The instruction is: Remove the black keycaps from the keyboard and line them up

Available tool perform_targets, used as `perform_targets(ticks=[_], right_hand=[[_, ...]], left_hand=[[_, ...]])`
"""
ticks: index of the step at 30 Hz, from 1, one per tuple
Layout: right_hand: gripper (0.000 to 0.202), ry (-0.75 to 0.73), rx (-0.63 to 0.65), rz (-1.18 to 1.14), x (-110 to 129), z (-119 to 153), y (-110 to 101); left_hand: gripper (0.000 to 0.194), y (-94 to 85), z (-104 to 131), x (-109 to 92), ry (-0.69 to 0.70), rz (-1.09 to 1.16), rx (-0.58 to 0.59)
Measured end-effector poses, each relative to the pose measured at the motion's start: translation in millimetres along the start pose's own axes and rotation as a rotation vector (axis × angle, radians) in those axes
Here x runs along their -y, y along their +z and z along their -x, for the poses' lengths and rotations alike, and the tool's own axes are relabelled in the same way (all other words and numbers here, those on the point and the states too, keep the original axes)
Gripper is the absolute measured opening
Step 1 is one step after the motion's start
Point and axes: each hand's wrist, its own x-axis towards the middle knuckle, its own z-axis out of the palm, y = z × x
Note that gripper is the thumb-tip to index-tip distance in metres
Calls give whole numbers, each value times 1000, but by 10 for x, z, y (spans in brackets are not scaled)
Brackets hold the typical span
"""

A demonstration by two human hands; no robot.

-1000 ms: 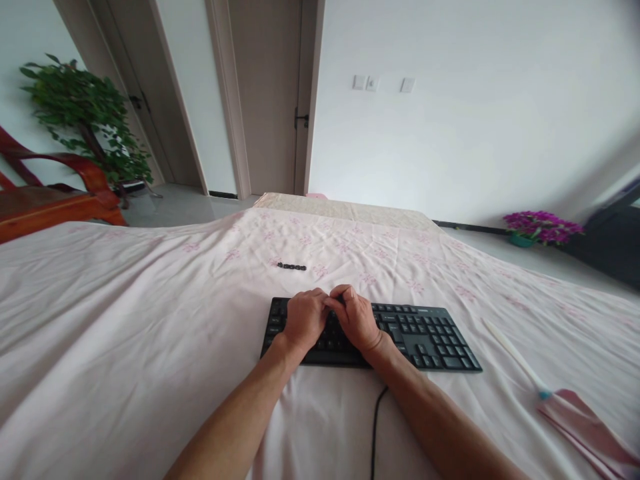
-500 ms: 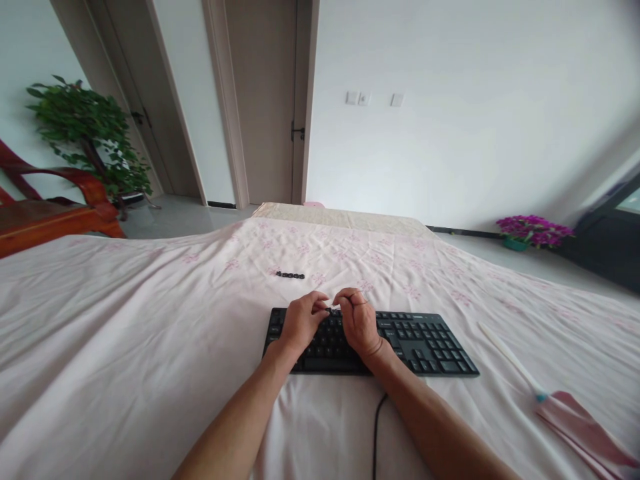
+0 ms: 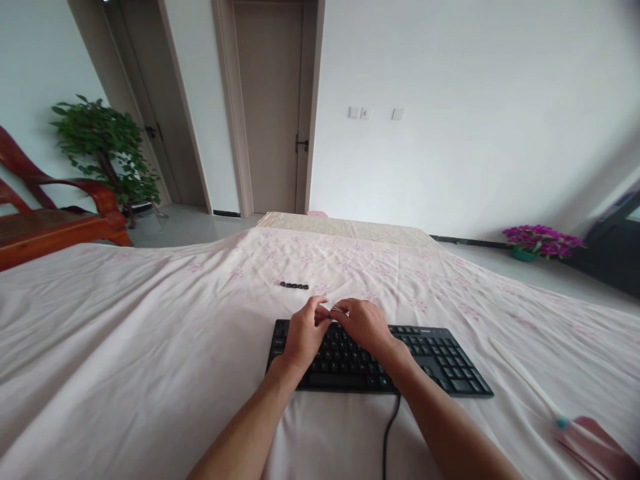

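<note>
A black keyboard [image 3: 345, 363] lies on the pink-white cloth, partly covered by my hands and forearms. Above its upper edge, my left hand [image 3: 306, 333] is closed, thumb and forefinger pinching what looks like a small black keycap. My right hand [image 3: 367, 323] meets it there, its fingers closed on thin wire [image 3: 341, 309] that points toward the left fingertips. Most of the wire is hidden by the fingers. Beyond the hands, several black keycaps [image 3: 295, 286] lie in a short row on the cloth.
The keyboard's cable [image 3: 386, 437] runs toward me. To the right lies a pale stick [image 3: 527, 380] with a pink flap [image 3: 595, 443]. A wooden chair [image 3: 95, 217], a green plant [image 3: 103, 150] and purple flowers [image 3: 543, 240] stand around the cloth-covered surface [image 3: 150, 347].
My right hand has turned lower and its fingertips have come against those of my left hand. The whole view has shifted slightly, with everything sitting lower.
</note>
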Motion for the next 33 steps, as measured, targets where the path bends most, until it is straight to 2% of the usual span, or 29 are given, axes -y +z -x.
perform_targets(ticks=[4, 8, 12, 14, 18, 23, 33], right_hand=[[14, 8, 102, -65, -48, -137, -32], [16, 93, 95, -112, -85, -405, 9], [19, 164, 54, -53, -100, -730, 211], [19, 181, 51, -22, -103, -870, 335], [18, 187, 43, -3, -100, -1064, 523], [17, 177, 56, 11, -83, -1165, 626], [17, 160, 64, 11, -76, -1204, 696]], left_hand=[[39, -7, -3, 5, -10, -43, -18], [37, -32, -6, -6, -89, -296, -68], [23, -48, 0, -23, -112, -520, -10], [15, -52, 0, -26, -110, -562, 29], [13, -59, -7, -27, -102, -568, 40], [11, -59, -14, -21, -119, -579, 43], [12, -39, -17, 13, -83, -581, 26]])
